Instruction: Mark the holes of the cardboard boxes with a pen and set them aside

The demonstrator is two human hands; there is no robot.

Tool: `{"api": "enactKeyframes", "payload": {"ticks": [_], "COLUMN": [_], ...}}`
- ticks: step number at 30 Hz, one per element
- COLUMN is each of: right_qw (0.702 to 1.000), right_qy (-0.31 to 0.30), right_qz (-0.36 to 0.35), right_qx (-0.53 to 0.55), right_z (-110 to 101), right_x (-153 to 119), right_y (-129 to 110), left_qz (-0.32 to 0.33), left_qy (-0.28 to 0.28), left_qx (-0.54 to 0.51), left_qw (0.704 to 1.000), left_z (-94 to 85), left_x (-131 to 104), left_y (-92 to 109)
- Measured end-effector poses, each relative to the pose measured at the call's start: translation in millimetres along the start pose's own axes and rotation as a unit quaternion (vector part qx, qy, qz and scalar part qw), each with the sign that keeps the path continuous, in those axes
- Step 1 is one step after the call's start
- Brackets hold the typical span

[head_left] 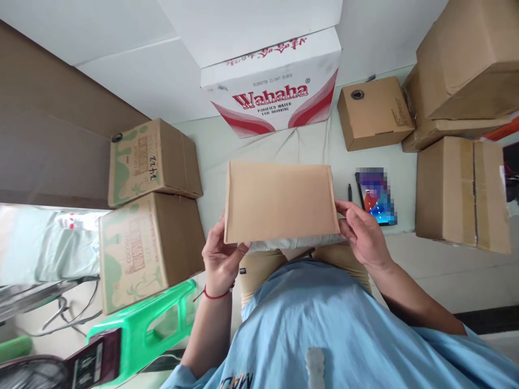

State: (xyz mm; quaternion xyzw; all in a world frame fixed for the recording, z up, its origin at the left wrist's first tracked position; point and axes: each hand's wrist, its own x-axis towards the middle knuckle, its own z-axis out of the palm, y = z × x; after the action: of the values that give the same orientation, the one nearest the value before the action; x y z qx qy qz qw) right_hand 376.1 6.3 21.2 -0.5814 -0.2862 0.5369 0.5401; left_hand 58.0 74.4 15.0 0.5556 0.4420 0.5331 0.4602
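Observation:
A plain brown cardboard box (280, 202) sits before me near the table's front edge, its smooth broad face toward me. At its lower left corner, my left hand (223, 254) is closed round the edge, the thumb in front and the other fingers partly hidden behind. My right hand (362, 235) is at the box's right side, fingertips touching the edge with the thumb raised and the fingers curled. To the right of that hand lie a black pen (350, 192) and a phone (375, 199) with a lit, partly blurred screen.
A white and red Wahaha water carton (273, 89) stands at the back. Two printed cartons (138, 248) are stacked at the left, above a green plastic stool (150, 324). On the right are a small brown box (375, 113) and several larger cartons (450, 189).

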Motion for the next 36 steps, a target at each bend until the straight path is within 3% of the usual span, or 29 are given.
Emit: {"api": "enactKeyframes", "payload": {"ticks": [3,7,9,13,18,22,24,27,30,36], "right_qw": [0.998,0.991,0.986,0.985,0.994,0.993,0.988,0.962,0.918,0.854], "right_qy": [0.001,0.013,0.026,0.036,0.036,0.090,0.101,0.075,0.035,0.017], "right_qz": [0.031,0.073,0.098,0.102,0.040,-0.054,-0.116,-0.233,-0.346,-0.448], "right_qx": [0.052,0.113,0.133,0.133,0.093,0.045,-0.016,-0.125,-0.192,-0.265], "right_z": [3.3,5.7,4.5,-0.3,-0.7,1.5,0.9,-0.6,-0.1,2.5], "right_x": [0.8,2.8,4.5,8.0,7.8,1.7,-2.5,-8.0,-11.4,-16.0], "right_y": [2.6,11.5,16.8,25.7,35.6,40.3,38.2,28.2,14.9,4.5], "left_qz": [0.092,0.208,0.245,0.259,0.142,0.118,0.090,0.014,-0.037,-0.176], "left_qy": [-0.059,-0.122,-0.123,-0.061,-0.053,0.031,0.042,0.043,0.088,0.128], "left_qx": [0.063,0.146,0.170,0.173,0.099,0.051,0.057,0.026,-0.047,-0.168], "left_qw": [0.992,0.959,0.946,0.948,0.983,0.991,0.993,0.999,0.994,0.961], "left_z": [5.3,13.6,19.2,33.9,44.6,44.7,42.2,37.4,34.5,28.1], "left_x": [4.4,6.1,3.1,-6.3,-10.4,-7.3,-5.6,-5.1,-7.0,-9.1], "left_y": [12.6,35.6,44.1,52.2,56.7,50.4,43.7,32.7,23.5,13.9]}}
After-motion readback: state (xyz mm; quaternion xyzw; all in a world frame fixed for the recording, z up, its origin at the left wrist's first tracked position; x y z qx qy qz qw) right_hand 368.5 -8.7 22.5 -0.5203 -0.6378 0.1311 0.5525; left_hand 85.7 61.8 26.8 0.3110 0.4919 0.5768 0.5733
